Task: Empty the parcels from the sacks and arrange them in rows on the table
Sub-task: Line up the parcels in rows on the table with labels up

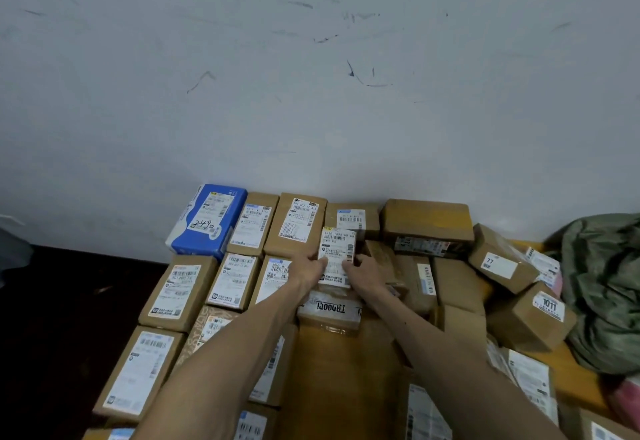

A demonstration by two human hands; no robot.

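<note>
Rows (pixel 239 280) at left look done. Left hand (pixel 310 268) and right hand (pixel 365 268) both grip 1 small parcel (pixel 337 252). Jumbled boxes (pixel 530 321) on the worktop (pixel 571 367) by the green sack (pixel 606 283) probably need arranging.

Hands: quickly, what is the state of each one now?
Left hand: grips the parcel at its left edge.
Right hand: grips the same parcel at its right edge.
</note>
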